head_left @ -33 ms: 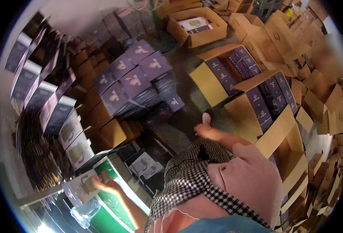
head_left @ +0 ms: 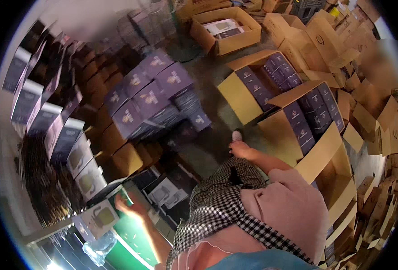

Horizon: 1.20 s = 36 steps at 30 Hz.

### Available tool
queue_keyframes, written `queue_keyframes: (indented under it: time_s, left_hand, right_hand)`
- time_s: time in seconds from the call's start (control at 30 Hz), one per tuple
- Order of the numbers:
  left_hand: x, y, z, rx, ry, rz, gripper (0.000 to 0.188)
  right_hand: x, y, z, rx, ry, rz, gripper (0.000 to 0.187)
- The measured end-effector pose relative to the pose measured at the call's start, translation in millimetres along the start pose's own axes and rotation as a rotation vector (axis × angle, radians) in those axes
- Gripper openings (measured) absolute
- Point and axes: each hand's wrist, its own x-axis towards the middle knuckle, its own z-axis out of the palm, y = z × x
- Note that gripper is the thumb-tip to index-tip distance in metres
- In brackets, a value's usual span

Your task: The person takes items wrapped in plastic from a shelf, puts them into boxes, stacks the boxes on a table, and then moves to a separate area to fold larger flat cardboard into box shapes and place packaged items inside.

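My left hand [head_left: 126, 206] is over the green tabletop [head_left: 133, 234] at the lower left, open, fingers apart, with nothing in it. Just left of its fingertips stands a white box with a kettle-like picture [head_left: 101, 218] and a dark side panel. A small gap separates hand and box. Beside that box lies crumpled clear plastic [head_left: 100, 248]. My right hand [head_left: 239, 149] hangs low in front of my checked apron, just behind my shoe tip [head_left: 237, 135]. Its fingers look loose and hold nothing, though they are small and partly blurred.
Purple boxes [head_left: 149, 96] are stacked ahead. Opened cartons of purple boxes [head_left: 257, 87] stand to the right, beside flattened cardboard [head_left: 379, 108]. Along the left are upright open boxes [head_left: 68, 139] and a dark stack of flat sheets [head_left: 39, 175]. More white printed boxes [head_left: 167, 192] lie near my apron.
My left hand has come off the white box's edge and moved slightly right, leaving the box standing on the table. The right hand has shifted a little right. The view has turned slightly.
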Motion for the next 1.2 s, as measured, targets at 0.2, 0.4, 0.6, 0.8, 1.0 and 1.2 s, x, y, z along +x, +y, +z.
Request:
queue_keyframes:
  time_s: [0.2, 0.4, 0.6, 0.8, 1.0, 1.2]
  left_hand:
    - [-74, 170, 280, 0.289, -1.028, 0.517, 0.047]
    - [-81, 248, 421, 0.282, -1.593, 0.473, 0.055]
    - [-27, 287, 601, 0.531, -1.870, 0.650, 0.069]
    - [68, 313, 847, 0.591, -1.805, 0.408, 0.092]
    - [152, 253, 1145, 0.781, -1.585, 0.406, 0.122]
    - [172, 169, 1410, 0.691, -1.438, 0.340, 0.132]
  right_hand:
    - [-24, 213, -52, 0.018, 0.162, 0.333, 0.038]
    - [-48, 290, -132, 0.209, 0.351, 0.407, 0.037]
    - [-52, 322, -178, 0.390, 0.399, 0.505, 0.040]
    - [34, 360, -235, 0.546, 0.633, 0.524, 0.037]
    - [161, 359, -249, 0.772, 0.464, 0.677, 0.030]
    - [233, 322, -205, 0.988, 0.381, 0.800, 0.030]
